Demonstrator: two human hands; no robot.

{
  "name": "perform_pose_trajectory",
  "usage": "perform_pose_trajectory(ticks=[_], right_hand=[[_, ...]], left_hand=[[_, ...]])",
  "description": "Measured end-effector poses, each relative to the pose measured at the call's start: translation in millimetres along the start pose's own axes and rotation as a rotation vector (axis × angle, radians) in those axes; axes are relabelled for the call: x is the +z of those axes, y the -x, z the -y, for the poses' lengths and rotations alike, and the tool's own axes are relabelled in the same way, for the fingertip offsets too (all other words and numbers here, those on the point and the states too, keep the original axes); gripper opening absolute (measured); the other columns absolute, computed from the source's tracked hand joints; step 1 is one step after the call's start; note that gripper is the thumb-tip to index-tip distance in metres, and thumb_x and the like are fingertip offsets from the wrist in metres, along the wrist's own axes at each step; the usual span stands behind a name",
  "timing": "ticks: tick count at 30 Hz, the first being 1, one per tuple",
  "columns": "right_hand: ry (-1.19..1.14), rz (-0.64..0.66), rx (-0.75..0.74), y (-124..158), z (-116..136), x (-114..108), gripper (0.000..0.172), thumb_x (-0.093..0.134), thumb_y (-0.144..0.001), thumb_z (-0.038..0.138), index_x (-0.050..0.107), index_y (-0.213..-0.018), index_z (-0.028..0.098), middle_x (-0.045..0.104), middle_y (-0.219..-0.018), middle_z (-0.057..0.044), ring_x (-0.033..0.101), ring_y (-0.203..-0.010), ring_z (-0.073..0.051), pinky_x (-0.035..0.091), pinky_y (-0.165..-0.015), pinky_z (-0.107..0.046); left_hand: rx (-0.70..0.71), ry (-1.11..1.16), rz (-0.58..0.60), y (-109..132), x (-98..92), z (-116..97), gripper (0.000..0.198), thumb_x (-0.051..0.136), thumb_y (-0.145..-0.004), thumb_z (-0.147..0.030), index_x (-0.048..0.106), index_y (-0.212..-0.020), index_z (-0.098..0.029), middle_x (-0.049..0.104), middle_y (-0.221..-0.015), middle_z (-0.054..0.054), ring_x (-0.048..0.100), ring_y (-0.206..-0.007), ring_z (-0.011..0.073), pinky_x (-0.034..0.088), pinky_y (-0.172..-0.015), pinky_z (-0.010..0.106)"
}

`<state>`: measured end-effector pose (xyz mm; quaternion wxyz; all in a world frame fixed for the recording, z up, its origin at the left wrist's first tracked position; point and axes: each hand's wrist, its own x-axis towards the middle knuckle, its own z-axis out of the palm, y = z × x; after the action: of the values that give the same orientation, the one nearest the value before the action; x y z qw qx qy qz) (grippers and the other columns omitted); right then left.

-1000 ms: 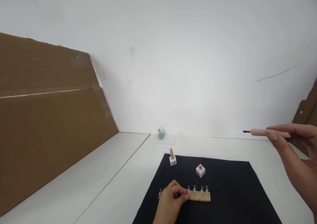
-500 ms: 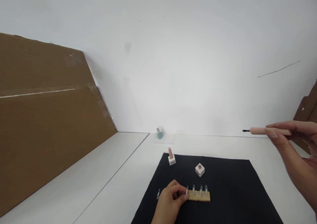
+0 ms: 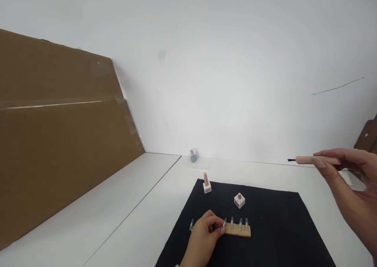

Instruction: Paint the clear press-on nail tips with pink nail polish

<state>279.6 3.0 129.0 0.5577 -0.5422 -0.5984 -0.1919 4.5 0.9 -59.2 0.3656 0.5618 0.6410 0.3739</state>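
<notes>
Two bare hands are at work over a black mat (image 3: 271, 243) that lies on a white surface (image 3: 147, 220). The right hand (image 3: 356, 204), raised at the right edge of the view, has its grip clamped on a pale pink brush cap (image 3: 304, 160), thumb below and fingers above. The cap is held nearly level in the air, its dark bristles (image 3: 291, 160) pointing left, well apart from everything on the mat. The left hand (image 3: 203, 235) rests low near the middle, its grip together, thumb and index finger pinching the leftmost clear nail tip (image 3: 225, 222) of a row of four. These tips stand roughly upright along a tan strip (image 3: 235, 231), whose left part is hidden by the hand. Another clear nail tip (image 3: 191, 223) shows on the other side of the hand; what supports it is too small to tell. Beyond the strip, an uncapped white polish bottle (image 3: 239, 201) stands upright on the mat, its neck bare. Farther left, near the mat's back corner, stands a capped polish bottle (image 3: 207, 187) with a pink cap. Behind the mat, a teal polish bottle (image 3: 193, 157) leans near the white wall (image 3: 224, 82). Brown cardboard (image 3: 59, 141) borders the left side.
</notes>
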Motion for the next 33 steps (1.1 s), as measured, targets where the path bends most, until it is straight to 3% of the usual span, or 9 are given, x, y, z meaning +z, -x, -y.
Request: perform_pose_trajectory(ticks=[3, 9, 13, 22, 26, 29, 33], right_hand=[[0.013, 0.0, -0.026, 1.1, -2.5, -0.3, 0.047, 0.051, -0.097, 0.068, 0.072, -0.086, 0.027, 0.078, -0.081, -0.005, 0.072, -0.068, -0.022, 0.053, -0.061, -0.034], [0.054, 0.024, -0.256, 1.0, -15.4, 0.0, 0.028, 0.061, -0.099, 0.053, 0.071, -0.094, 0.028, 0.078, -0.08, 0.0, 0.071, -0.06, -0.019, 0.046, -0.051, -0.031], [0.024, 0.019, -0.248, 2.3, -12.3, 0.0, 0.025, 0.061, -0.1, 0.049, 0.069, -0.092, 0.026, 0.076, -0.075, 0.0, 0.069, -0.057, -0.02, 0.046, -0.05, -0.032], [-0.054, 0.061, -0.11, 7.6, -1.2, 0.8, 0.025, 0.061, -0.1, 0.049, 0.067, -0.091, 0.027, 0.075, -0.077, 0.001, 0.069, -0.063, -0.021, 0.053, -0.064, -0.033], [-0.05, 0.051, -0.099, 7.7, -1.4, -1.2, 0.028, 0.06, -0.099, 0.052, 0.068, -0.092, 0.027, 0.075, -0.077, 0.001, 0.071, -0.066, -0.022, 0.054, -0.065, -0.033], [-0.074, 0.026, -0.114, 6.6, -2.1, -1.7, 0.028, 0.061, -0.099, 0.053, 0.068, -0.091, 0.027, 0.074, -0.076, 0.001, 0.071, -0.065, -0.021, 0.056, -0.065, -0.032], [-0.068, 0.024, -0.1, 6.2, -0.8, 1.4, 0.029, 0.063, -0.099, 0.053, 0.069, -0.092, 0.026, 0.075, -0.079, 0.0, 0.07, -0.064, -0.019, 0.057, -0.064, -0.031]], left_hand=[[0.002, -0.004, -0.001, 0.5, -0.2, 0.0, 0.019, 0.064, -0.068, -0.03, 0.078, -0.069, -0.017, 0.052, -0.074, -0.002, 0.052, -0.066, 0.0176, 0.04, -0.063, 0.029], [-0.003, -0.02, 0.006, 1.0, -0.9, -2.8, 0.02, 0.063, -0.068, -0.031, 0.078, -0.068, -0.016, 0.052, -0.074, -0.001, 0.052, -0.065, 0.0183, 0.04, -0.064, 0.03], [-0.01, -0.021, -0.011, 0.4, 0.4, -1.3, 0.018, 0.063, -0.066, -0.029, 0.076, -0.066, -0.017, 0.052, -0.074, -0.001, 0.054, -0.066, 0.0191, 0.041, -0.064, 0.03], [-0.015, 0.01, -0.015, -2.3, 0.1, -1.4, 0.02, 0.064, -0.063, -0.031, 0.079, -0.065, -0.018, 0.054, -0.074, -0.001, 0.054, -0.066, 0.0187, 0.043, -0.064, 0.03], [-0.03, 0.04, -0.005, 5.5, -5.6, 7.1, 0.034, 0.071, -0.06, -0.031, 0.084, -0.088, -0.018, 0.059, -0.075, -0.001, 0.054, -0.064, 0.018, 0.046, -0.065, 0.031], [-0.03, 0.072, -0.005, 22.7, -15.6, 10.5, 0.043, 0.073, -0.065, -0.034, 0.08, -0.104, -0.018, 0.066, -0.079, 0.001, 0.057, -0.063, 0.0183, 0.049, -0.064, 0.031], [0.108, 0.047, -0.122, 35.0, -26.3, -20.8, 0.022, 0.068, -0.081, -0.038, 0.075, -0.097, -0.025, 0.07, -0.084, 0.001, 0.063, -0.072, 0.0211, 0.052, -0.068, 0.03]])
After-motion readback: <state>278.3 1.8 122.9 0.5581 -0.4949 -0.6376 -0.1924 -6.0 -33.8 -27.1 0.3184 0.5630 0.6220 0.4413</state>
